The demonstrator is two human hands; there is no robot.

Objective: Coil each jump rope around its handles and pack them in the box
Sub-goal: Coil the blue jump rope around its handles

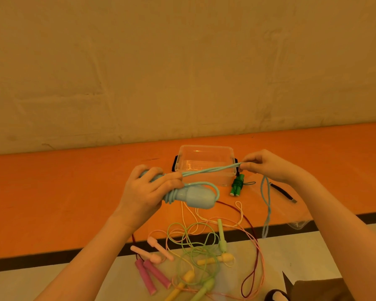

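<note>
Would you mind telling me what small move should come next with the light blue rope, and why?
Probably another wrap: the right hand should carry its pinched light blue rope around the blue handles that the left hand grips. A few turns already sit on the handles, but a long loop hangs below the right hand, and the clear box is empty.

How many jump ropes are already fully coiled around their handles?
1. The green jump rope lies coiled on the orange surface, right of the clear box. The blue rope in the hands is only partly wound; the ropes in the near pile are loose.
</note>
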